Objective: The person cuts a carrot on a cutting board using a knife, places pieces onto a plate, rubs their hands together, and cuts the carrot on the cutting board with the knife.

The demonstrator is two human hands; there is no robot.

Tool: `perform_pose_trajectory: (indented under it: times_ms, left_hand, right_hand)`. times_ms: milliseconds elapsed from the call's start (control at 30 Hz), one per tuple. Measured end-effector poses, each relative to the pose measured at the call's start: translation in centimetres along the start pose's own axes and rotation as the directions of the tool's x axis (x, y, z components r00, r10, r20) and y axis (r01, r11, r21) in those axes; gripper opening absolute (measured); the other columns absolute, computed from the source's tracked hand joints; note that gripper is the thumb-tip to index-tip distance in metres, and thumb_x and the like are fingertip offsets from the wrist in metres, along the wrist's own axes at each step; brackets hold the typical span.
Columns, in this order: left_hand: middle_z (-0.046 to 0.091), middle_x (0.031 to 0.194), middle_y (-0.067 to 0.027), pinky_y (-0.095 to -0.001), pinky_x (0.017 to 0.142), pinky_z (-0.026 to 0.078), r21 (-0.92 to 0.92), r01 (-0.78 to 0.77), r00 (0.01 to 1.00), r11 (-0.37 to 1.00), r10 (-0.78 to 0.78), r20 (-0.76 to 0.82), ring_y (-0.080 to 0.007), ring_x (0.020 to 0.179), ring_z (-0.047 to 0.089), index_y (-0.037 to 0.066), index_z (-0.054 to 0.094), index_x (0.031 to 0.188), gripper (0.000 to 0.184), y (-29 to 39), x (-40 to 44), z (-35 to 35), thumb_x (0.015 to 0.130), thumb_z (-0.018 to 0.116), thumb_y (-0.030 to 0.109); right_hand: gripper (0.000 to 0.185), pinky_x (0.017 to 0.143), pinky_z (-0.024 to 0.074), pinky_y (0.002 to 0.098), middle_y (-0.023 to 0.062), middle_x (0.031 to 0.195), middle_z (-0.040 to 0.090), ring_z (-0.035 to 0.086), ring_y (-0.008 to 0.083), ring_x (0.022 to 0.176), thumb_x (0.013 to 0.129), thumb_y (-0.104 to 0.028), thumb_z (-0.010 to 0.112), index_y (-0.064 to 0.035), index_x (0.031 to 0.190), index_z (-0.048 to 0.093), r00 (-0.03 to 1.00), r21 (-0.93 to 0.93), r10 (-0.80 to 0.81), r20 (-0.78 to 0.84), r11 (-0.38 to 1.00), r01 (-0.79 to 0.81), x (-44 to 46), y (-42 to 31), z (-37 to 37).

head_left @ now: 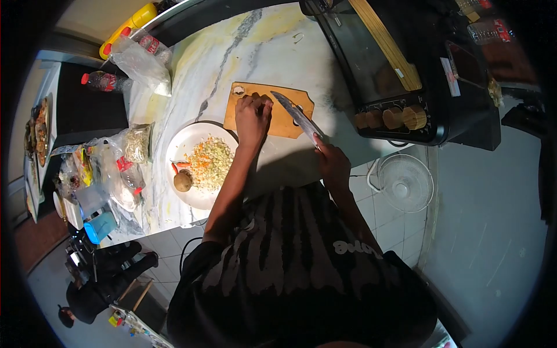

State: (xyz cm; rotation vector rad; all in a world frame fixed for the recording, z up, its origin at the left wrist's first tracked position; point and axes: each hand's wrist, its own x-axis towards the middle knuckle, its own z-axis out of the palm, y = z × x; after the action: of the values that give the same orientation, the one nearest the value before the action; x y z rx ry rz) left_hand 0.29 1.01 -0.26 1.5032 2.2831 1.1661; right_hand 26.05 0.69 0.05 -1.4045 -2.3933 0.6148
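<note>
A wooden cutting board lies on the marble-patterned counter. My left hand rests on its left half with the fingers curled down; whatever is under them is hidden. My right hand grips a knife by the handle, at the right edge of the board. Its long blade points up and left across the board, apart from my left fingers. Left of the board stands a large white plate with chopped pale and orange vegetables, red chillies and a round brown potato-like vegetable.
A black oven stands on the right. Bottles, plastic bags and a blue container crowd the left side. A white fan is on the floor at right. Another person is at lower left.
</note>
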Motion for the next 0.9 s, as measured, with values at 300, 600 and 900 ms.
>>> perform_pose_trajectory:
  times_ms: [300, 600, 900]
  left_hand:
    - [0.063, 0.086, -0.0109, -0.0412, 0.084, 0.047, -0.005, -0.018, 1.0, 1.0, 0.018, 0.01, -0.0304, 0.088, 0.056, 0.005, 0.074, 0.091, 0.011, -0.2, 0.1, 0.0, 0.081, 0.074, 0.01]
    - [0.064, 0.086, -0.0078, -0.0403, 0.083, 0.046, -0.037, -0.011, 1.0, 0.999, 0.012, 0.012, -0.029, 0.086, 0.057, 0.007, 0.073, 0.09, 0.009, 0.6, 0.3, -0.4, 0.082, 0.075, 0.009]
    - [0.062, 0.076, -0.0051, -0.0398, 0.078, 0.043, -0.012, -0.07, 0.997, 0.997, 0.07, -0.02, -0.0264, 0.079, 0.054, 0.01, 0.072, 0.085, 0.006, 0.6, 0.3, -0.3, 0.082, 0.076, 0.013]
  right_hand:
    - [0.048, 0.071, 0.0533, 0.0404, 0.0051, 0.093, 0.068, 0.06, 0.0271, 0.077, 0.093, -0.018, 0.066, -0.0317, 0.139, 0.06, 0.999, 0.044, 0.021, 0.048, 0.999, -0.023, -2.6, 0.2, -1.8]
    - [0.046, 0.078, 0.0517, 0.0399, 0.0084, 0.095, 0.068, 0.062, 0.0285, 0.082, 0.094, -0.018, 0.065, -0.0262, 0.139, 0.061, 0.992, 0.027, 0.041, 0.116, 0.999, -0.044, -2.8, -0.6, -1.8]
    - [0.039, 0.073, 0.0533, 0.0402, 0.0065, 0.089, 0.066, 0.061, 0.0281, 0.081, 0.094, -0.017, 0.064, -0.022, 0.133, 0.064, 0.998, 0.08, -0.05, -0.024, 0.995, 0.051, -2.9, 0.1, -0.7]
